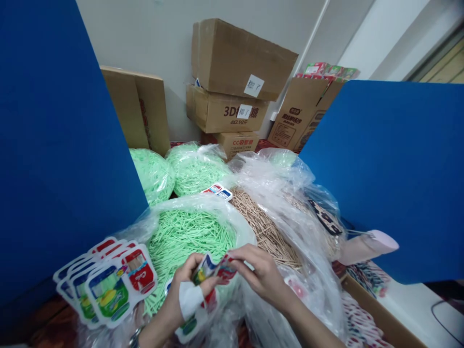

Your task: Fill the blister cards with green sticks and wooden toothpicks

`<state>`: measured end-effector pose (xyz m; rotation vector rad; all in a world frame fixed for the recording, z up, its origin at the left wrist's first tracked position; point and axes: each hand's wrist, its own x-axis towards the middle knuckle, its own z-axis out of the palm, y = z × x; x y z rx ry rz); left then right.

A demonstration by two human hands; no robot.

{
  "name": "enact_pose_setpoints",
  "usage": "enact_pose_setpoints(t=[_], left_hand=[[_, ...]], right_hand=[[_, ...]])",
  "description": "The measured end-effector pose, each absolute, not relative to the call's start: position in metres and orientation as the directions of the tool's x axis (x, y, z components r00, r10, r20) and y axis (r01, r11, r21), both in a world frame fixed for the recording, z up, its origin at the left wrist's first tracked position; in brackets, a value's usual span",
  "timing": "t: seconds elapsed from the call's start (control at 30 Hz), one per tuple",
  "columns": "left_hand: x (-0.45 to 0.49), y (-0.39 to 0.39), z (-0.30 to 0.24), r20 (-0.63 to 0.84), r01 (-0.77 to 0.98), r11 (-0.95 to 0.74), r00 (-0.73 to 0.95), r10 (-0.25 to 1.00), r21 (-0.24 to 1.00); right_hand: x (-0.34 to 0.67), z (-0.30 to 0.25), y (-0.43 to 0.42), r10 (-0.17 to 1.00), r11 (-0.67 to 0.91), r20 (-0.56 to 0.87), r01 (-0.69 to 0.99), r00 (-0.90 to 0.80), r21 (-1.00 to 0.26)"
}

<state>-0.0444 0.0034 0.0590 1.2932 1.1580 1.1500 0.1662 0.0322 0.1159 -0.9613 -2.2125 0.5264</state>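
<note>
My left hand [186,285], with a white wrap across it and a watch at the wrist, pinches a small printed packet [210,270] in blue, green and red. On the packet's right, red end, the fingers of my right hand [255,270] are closed. It looks bent between the hands. Below them is a large clear bag [239,222] of thin light-green sticks [192,234]. Several similar printed packets [112,290] lie overlapped at the left. Another packet [190,328] shows partly below my left hand.
Brown sticks [261,227] fill a clear bag at the right, with more bags of green sticks [195,166] behind. Cardboard boxes [239,63] are stacked by the wall. Blue panels [391,183] flank both sides. A clear cylindrical container [362,246] is at the right.
</note>
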Motion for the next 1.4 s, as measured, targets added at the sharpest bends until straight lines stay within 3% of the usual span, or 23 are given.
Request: enact_pose_setpoints(t=[0.1, 0.23, 0.37, 0.57, 0.8, 0.9, 1.0, 1.07, 1.1, 1.13, 1.2, 1.3, 1.4], left_hand=[[-0.057, -0.005, 0.056, -0.003, 0.033, 0.001, 0.06, 0.998, 0.999], [-0.066, -0.025, 0.068, 0.013, 0.298, -0.029, 0.054, 0.998, 0.954], [-0.069, -0.04, 0.074, 0.125, 0.481, -0.149, 0.081, 0.989, 0.864], [-0.075, -0.043, 0.048, 0.204, 0.503, -0.256, 0.157, 0.966, 0.826], [-0.074, -0.041, 0.045, 0.182, 0.582, -0.317, 0.278, 0.943, 0.749], [-0.074, -0.041, 0.046, 0.213, 0.549, -0.321, 0.253, 0.944, 0.772], [-0.075, -0.043, 0.043, 0.247, 0.486, -0.319, 0.208, 0.947, 0.814], [-0.073, -0.044, 0.04, 0.24, 0.431, -0.308, 0.205, 0.949, 0.848], [-0.072, -0.045, 0.038, 0.229, 0.406, -0.3, 0.215, 0.949, 0.863], [-0.07, -0.045, 0.036, 0.221, 0.384, -0.295, 0.225, 0.949, 0.875], [-0.066, -0.045, 0.03, 0.223, 0.345, -0.296, 0.236, 0.946, 0.891], [-0.062, -0.041, 0.019, 0.228, 0.276, -0.305, 0.276, 0.934, 0.912], [-0.063, -0.035, 0.012, 0.2, 0.226, -0.282, 0.327, 0.924, 0.933]], right_hand=[[0.164, 0.117, 0.03, 0.805, 0.575, 0.304, 0.543, -0.51, -0.612], [0.148, 0.115, 0.023, 0.75, 0.561, 0.132, 0.519, -0.648, -0.644], [0.129, 0.104, 0.019, 0.749, 0.657, 0.297, 0.61, -0.592, -0.442], [0.115, 0.096, 0.017, 0.514, 0.853, 0.478, 0.479, -0.712, -0.204], [0.114, 0.093, 0.001, 0.504, 0.86, 0.375, 0.494, -0.778, -0.129], [0.116, 0.104, -0.004, 0.495, 0.867, 0.279, 0.451, -0.823, -0.211], [0.125, 0.116, 0.009, 0.517, 0.782, 0.177, 0.378, -0.838, -0.497], [0.134, 0.115, 0.03, 0.626, 0.622, 0.102, 0.416, -0.773, -0.663], [0.139, 0.111, 0.044, 0.725, 0.539, 0.068, 0.504, -0.685, -0.675], [0.142, 0.103, 0.058, 0.813, 0.474, 0.029, 0.632, -0.582, -0.614], [0.147, 0.083, 0.084, 0.891, 0.368, -0.136, 0.865, -0.432, -0.341], [0.148, 0.052, 0.107, 0.91, 0.291, -0.247, 0.937, -0.333, -0.192], [0.144, 0.036, 0.111, 0.92, 0.241, -0.288, 0.963, -0.266, -0.12]])
